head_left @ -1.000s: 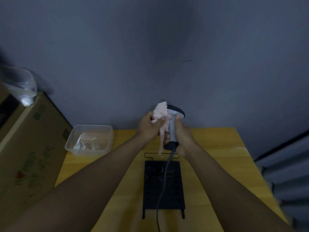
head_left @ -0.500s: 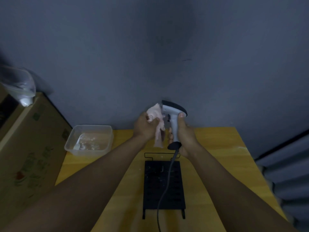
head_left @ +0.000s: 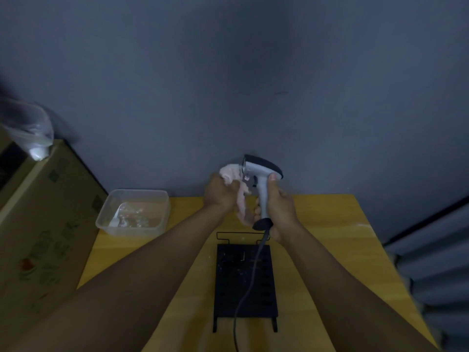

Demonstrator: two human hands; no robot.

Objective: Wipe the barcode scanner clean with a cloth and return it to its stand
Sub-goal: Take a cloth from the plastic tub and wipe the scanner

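Head view, looking forward and down along two bare forearms toward a yellow wooden counter (head_left: 317,219) set against a grey wall.

The right hand (head_left: 279,212) is wrapped closed around the handle of a pale grey barcode scanner (head_left: 261,174), held upright above the far middle of the counter, its dark-capped head pointing left. The left hand (head_left: 219,191) is closed on a bunched pink cloth (head_left: 233,175), pressed against the scanner's front face, with a loose tail hanging down between the hands.

This looks like the wiping step, with the return not yet begun. The next move likely calls for finishing the head and handle, then lowering the scanner onto the black perforated stand (head_left: 245,283), which lies flat on the counter directly below, nearer the viewer. The scanner's grey cable (head_left: 250,283) trails across the stand and could snag.

At far left on the counter sits a clear plastic tub (head_left: 106,217) holding what appears to be shallow water. Left of it stands a cardboard box (head_left: 38,224).
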